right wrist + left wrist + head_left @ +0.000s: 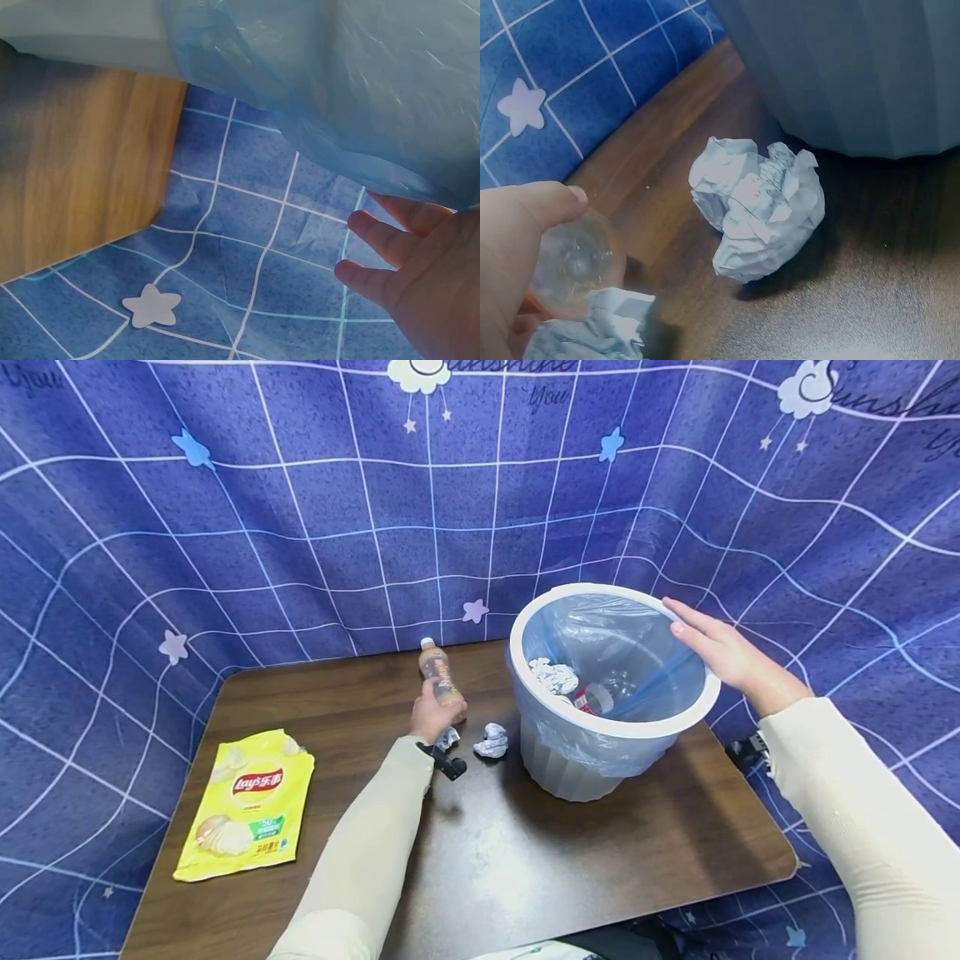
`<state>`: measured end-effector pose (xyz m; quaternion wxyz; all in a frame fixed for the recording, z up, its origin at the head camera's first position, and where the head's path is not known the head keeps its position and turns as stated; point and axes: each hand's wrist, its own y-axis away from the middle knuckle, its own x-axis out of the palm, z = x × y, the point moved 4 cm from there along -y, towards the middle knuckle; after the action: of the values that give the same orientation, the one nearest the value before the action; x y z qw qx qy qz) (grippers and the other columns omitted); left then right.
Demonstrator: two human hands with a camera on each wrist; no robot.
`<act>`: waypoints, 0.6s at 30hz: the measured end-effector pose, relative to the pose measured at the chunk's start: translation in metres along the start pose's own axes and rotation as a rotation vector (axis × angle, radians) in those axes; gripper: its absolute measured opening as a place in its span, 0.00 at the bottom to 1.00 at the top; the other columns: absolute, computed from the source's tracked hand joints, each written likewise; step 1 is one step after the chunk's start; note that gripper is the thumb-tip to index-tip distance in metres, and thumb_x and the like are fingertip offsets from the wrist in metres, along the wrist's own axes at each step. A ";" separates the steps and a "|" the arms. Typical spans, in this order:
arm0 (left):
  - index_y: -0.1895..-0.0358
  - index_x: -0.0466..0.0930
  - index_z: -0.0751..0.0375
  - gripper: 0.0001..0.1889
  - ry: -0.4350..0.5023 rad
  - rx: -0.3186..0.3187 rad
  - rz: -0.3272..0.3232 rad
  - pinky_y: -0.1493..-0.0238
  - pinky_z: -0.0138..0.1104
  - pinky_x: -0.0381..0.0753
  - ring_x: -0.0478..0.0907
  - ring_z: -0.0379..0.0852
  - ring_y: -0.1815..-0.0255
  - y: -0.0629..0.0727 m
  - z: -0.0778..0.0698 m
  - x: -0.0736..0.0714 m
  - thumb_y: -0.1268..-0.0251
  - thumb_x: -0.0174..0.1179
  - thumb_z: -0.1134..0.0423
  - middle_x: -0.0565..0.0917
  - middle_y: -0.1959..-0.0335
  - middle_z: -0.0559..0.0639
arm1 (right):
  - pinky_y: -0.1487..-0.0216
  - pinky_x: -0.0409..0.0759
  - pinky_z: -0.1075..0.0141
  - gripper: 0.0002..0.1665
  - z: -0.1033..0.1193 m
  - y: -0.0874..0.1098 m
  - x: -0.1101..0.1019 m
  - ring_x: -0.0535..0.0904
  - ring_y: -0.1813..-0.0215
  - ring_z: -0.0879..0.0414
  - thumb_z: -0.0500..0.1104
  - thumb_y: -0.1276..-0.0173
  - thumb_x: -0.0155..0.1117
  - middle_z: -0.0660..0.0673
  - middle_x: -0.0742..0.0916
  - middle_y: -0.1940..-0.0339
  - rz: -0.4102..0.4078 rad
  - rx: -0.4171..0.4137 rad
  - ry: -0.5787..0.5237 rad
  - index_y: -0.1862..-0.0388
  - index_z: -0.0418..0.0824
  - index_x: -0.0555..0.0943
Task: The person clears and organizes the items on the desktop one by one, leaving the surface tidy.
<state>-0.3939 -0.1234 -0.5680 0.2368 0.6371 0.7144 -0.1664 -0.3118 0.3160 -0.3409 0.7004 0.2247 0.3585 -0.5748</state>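
My left hand grips the lower end of a plastic drink bottle with a white cap and orange-brown label. In the left wrist view the bottle's clear base shows under the thumb. One crumpled paper ball lies close by that wrist, and a second paper ball sits just right of it. My right hand touches the far right rim of a white trash bin lined with a blue bag, its fingers extended. Inside the bin are crumpled paper and a clear bottle with a red label.
A yellow chip bag lies flat on the left of the wooden table. Blue gridded curtain hangs behind and around the table. The bin stands toward the table's right side.
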 end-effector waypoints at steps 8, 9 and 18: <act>0.27 0.61 0.51 0.43 0.100 -0.045 0.009 0.43 0.47 0.77 0.78 0.61 0.46 -0.004 0.003 -0.003 0.49 0.69 0.59 0.80 0.43 0.65 | 0.23 0.48 0.39 0.36 0.001 -0.001 0.000 0.53 0.20 0.33 0.56 0.18 0.42 0.34 0.60 0.19 0.006 0.006 -0.009 0.17 0.44 0.55; 0.27 0.62 0.51 0.42 0.117 -0.042 0.002 0.43 0.47 0.77 0.78 0.61 0.47 -0.004 0.003 -0.004 0.49 0.69 0.60 0.80 0.42 0.64 | 0.23 0.48 0.39 0.36 0.001 -0.001 0.000 0.53 0.20 0.34 0.57 0.18 0.42 0.35 0.60 0.19 0.007 0.008 -0.010 0.17 0.45 0.54; 0.28 0.67 0.53 0.36 0.227 0.053 -0.031 0.48 0.44 0.76 0.77 0.57 0.50 0.003 -0.011 -0.021 0.44 0.66 0.63 0.80 0.43 0.64 | 0.23 0.48 0.39 0.36 0.001 0.000 0.000 0.52 0.20 0.33 0.56 0.18 0.42 0.34 0.60 0.19 0.014 0.020 -0.015 0.17 0.45 0.54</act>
<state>-0.3912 -0.1340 -0.5470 0.1348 0.6467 0.7417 -0.1159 -0.3119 0.3153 -0.3408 0.7049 0.2300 0.3459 -0.5750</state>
